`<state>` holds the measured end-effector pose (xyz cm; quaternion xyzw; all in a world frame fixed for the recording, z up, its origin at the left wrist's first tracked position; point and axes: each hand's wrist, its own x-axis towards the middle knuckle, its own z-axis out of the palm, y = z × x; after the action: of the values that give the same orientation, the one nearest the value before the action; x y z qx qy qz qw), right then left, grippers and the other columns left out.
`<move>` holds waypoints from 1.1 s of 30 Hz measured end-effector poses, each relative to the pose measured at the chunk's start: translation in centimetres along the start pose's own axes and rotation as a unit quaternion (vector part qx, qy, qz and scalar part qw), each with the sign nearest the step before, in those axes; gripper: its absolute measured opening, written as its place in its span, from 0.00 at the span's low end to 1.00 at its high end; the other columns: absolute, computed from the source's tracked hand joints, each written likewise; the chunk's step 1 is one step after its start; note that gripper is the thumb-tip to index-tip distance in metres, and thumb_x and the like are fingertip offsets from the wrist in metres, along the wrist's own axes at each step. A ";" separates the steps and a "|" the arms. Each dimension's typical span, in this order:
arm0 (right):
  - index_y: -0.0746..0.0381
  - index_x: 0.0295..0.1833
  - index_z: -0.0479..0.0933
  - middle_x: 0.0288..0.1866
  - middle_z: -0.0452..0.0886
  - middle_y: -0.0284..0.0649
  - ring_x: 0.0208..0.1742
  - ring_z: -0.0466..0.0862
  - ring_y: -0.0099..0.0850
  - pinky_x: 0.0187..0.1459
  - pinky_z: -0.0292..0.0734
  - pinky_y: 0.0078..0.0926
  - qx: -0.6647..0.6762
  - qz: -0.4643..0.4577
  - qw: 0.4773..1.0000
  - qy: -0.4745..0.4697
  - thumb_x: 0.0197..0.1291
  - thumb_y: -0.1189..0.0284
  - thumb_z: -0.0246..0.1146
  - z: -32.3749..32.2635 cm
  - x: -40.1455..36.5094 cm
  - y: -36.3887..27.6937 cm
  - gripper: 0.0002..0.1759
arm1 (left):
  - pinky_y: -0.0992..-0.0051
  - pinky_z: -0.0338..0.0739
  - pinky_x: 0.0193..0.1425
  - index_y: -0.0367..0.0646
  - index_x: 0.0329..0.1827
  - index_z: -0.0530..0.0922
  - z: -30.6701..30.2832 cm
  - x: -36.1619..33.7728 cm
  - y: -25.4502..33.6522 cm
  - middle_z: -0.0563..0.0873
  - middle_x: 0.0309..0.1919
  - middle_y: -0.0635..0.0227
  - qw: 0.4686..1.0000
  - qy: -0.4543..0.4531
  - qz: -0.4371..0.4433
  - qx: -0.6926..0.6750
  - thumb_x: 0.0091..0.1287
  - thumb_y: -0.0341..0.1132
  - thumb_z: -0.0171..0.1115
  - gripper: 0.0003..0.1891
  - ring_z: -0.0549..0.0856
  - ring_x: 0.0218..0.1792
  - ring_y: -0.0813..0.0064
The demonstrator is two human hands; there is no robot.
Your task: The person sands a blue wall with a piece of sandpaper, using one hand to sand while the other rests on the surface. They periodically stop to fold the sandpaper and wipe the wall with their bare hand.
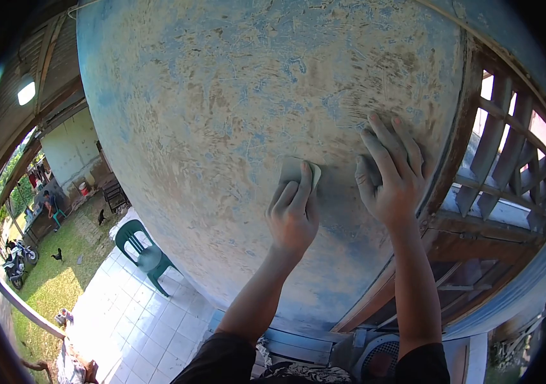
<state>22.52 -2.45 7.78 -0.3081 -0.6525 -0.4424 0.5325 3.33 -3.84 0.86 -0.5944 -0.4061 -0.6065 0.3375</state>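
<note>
My left hand (pixel 294 214) presses a folded piece of sandpaper (pixel 291 168) against a wall (pixel 221 121), its fingers closed over the sheet. Grey shows on the sheet's left part and a pale side at its right edge. To the right, my right hand (pixel 395 182) rests on the same wall with fingers stretched out and nothing in it. Dust coats both hands. Worn blue paint, tan patches and many scratches cover the wall's surface.
A wooden frame with a lattice vent (pixel 506 144) borders the wall at right. Below left, a green plastic chair (pixel 148 257) stands on white floor tiles (pixel 133 320). Farther off are a motorcycle (pixel 18 261), black chickens and a seated person (pixel 50 203).
</note>
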 end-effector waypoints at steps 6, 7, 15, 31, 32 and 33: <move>0.46 0.61 0.88 0.76 0.84 0.20 0.78 0.77 0.29 0.74 0.65 0.42 0.003 0.001 1.000 0.010 0.64 0.66 0.71 0.4 -0.1 0.1 0.19 | 0.72 0.79 0.31 0.28 0.68 0.85 0.3 3.9 -0.6 0.89 0.29 0.56 0.998 0.032 -0.010 -0.044 0.73 0.20 0.68 0.20 0.88 0.26 0.67; 0.46 0.60 0.88 0.75 0.85 0.20 0.78 0.78 0.29 0.73 0.66 0.41 0.006 0.003 1.000 0.009 0.64 0.66 0.71 0.4 -0.2 0.1 0.19 | 0.73 0.79 0.31 0.28 0.68 0.85 0.0 4.7 -0.1 0.89 0.29 0.55 0.998 0.031 -0.027 -0.047 0.73 0.20 0.68 0.20 0.88 0.25 0.67; 0.46 0.59 0.88 0.75 0.85 0.19 0.77 0.78 0.29 0.72 0.66 0.40 0.002 0.006 1.000 0.006 0.63 0.66 0.72 0.1 0.0 0.0 0.18 | 0.74 0.78 0.30 0.30 0.68 0.85 0.3 0.3 -0.6 0.87 0.26 0.57 1.000 -0.004 -0.009 -0.013 0.73 0.20 0.68 0.20 0.88 0.24 0.69; 0.47 0.57 0.89 0.74 0.86 0.20 0.74 0.80 0.30 0.71 0.66 0.39 0.016 -0.003 1.000 0.016 0.64 0.66 0.71 0.7 -0.4 0.1 0.16 | 0.69 0.79 0.31 0.34 0.66 0.88 1.3 1.7 -0.7 0.84 0.26 0.62 0.997 0.069 -0.003 -0.022 0.69 0.22 0.69 0.21 0.86 0.27 0.66; 0.47 0.57 0.89 0.74 0.86 0.20 0.74 0.80 0.30 0.71 0.66 0.39 0.016 -0.006 1.000 0.018 0.64 0.66 0.71 0.7 -0.4 0.2 0.16 | 0.70 0.80 0.31 0.36 0.66 0.88 1.9 0.9 -0.6 0.82 0.24 0.66 0.995 0.081 -0.004 -0.051 0.67 0.22 0.69 0.22 0.85 0.28 0.67; 0.47 0.57 0.89 0.74 0.86 0.20 0.74 0.80 0.29 0.71 0.66 0.39 0.016 -0.005 1.000 0.020 0.64 0.66 0.71 0.7 -0.4 0.1 0.15 | 0.70 0.80 0.31 0.36 0.66 0.88 1.8 -0.2 -0.7 0.82 0.24 0.66 0.995 0.084 -0.004 -0.050 0.67 0.22 0.69 0.22 0.85 0.28 0.67</move>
<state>22.45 -1.78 7.41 -0.2874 -0.6503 -0.4404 0.5482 3.58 -1.93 0.53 -0.5556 -0.3477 -0.6757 0.3374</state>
